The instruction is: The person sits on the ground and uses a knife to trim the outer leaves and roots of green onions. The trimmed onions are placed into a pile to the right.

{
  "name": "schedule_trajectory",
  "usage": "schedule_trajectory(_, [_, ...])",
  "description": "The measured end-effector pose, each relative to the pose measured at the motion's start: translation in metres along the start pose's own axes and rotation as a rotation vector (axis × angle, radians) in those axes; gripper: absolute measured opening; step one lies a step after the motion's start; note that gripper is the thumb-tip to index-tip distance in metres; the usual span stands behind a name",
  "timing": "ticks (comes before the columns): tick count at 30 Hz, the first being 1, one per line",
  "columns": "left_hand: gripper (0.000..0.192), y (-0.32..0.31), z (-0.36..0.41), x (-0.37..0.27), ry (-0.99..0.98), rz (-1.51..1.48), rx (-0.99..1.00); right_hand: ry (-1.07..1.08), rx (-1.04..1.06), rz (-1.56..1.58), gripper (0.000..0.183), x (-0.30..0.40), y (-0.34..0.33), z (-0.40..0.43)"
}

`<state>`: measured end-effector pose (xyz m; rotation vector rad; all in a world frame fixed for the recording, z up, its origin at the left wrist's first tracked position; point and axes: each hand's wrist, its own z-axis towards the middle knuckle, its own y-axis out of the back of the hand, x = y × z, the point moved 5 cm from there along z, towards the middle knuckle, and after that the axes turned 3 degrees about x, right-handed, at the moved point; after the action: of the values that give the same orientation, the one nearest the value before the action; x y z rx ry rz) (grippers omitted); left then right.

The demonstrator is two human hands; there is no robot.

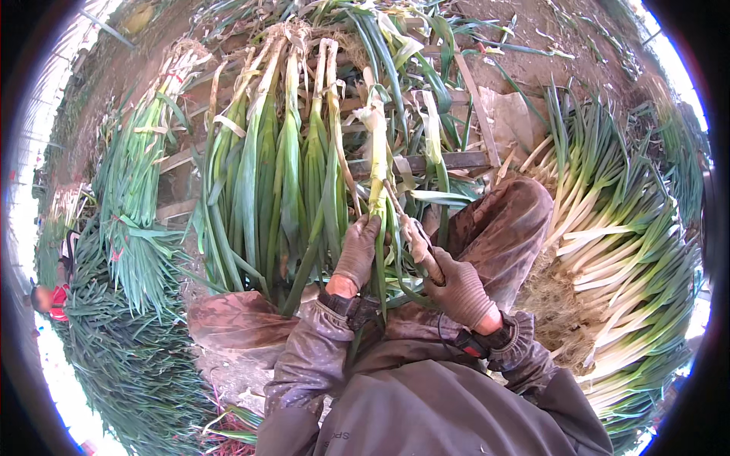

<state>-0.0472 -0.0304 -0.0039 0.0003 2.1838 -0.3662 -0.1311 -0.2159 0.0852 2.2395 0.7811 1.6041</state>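
My gloved left hand point(359, 251) grips a large green onion point(378, 154) by its leafy part. The pale root end points away from me. In my gloved right hand point(462, 288) is a stick-like tool point(419, 242) with a wrapped handle. Its narrow far end lies beside the stalk; whether it touches cannot be told. Left of my left hand, a row of green onions point(291, 165) lies with roots away from me and leaves toward my lap. Some of these stalks have dry brown outer leaves.
Wooden slats point(450, 162) lie under the row, strewn with stripped leaves point(436, 85). A large pile of green onions point(604, 262) fills the right side. Tied bundles point(140, 154) and a dark green heap point(125, 353) lie left. A person in red point(59, 302) is at the far left.
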Motion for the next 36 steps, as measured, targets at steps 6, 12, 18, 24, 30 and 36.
schedule_trajectory(6, [0.03,-0.004,-0.005,-0.005,0.028,-0.04,-0.004,0.027,-0.032,-0.069,0.029,0.008,0.004,-0.003])
schedule_trajectory(12, [0.028,-0.005,-0.004,-0.01,0.001,-0.054,0.012,0.031,-0.072,-0.085,0.032,0.011,0.001,0.015])
schedule_trajectory(18, [0.028,0.0,-0.004,-0.018,-0.161,0.148,0.027,-0.004,-0.045,-0.147,0.036,0.002,-0.003,0.049])
schedule_trajectory(24, [0.03,0.0,-0.004,-0.009,-0.019,-0.116,0.05,-0.006,-0.063,-0.205,0.037,0.011,-0.003,0.021])
schedule_trajectory(30, [0.035,0.006,-0.011,-0.012,0.031,-0.12,0.061,0.043,-0.078,-0.188,0.033,0.008,-0.006,0.034])
schedule_trajectory(36, [0.041,0.005,-0.013,-0.017,0.092,-0.249,0.092,0.084,-0.131,-0.318,0.032,0.002,0.003,0.096])
